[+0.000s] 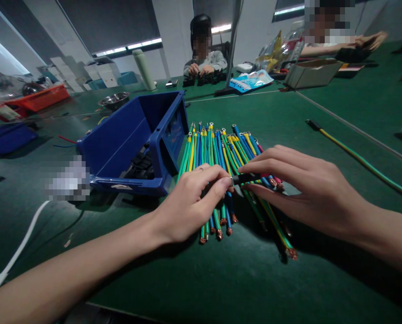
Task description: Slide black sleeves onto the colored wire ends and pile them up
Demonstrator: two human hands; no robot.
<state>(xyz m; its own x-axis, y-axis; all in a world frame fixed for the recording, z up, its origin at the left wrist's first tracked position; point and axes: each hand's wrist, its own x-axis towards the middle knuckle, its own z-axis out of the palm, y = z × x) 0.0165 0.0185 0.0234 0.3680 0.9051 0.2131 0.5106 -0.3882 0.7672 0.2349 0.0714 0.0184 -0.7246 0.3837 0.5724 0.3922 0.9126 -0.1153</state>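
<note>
A row of several short green, yellow and blue wires (217,148) with copper lugs lies on the green table (221,279). My left hand (190,202) rests over the wires with its fingers curled, thumb and forefinger pinching one end of a small black sleeve (246,179). My right hand (305,189) pinches the other end of that sleeve between thumb and fingers, just above the wires. A blue plastic bin (133,139) lies tipped beside my left hand, with small black parts inside.
One long green-yellow wire (359,159) lies apart at the right. Two other people sit at the far side of the table. A steel bowl (113,100), a green bottle (144,69), a cardboard box (310,72) and an orange tray (39,99) stand farther back.
</note>
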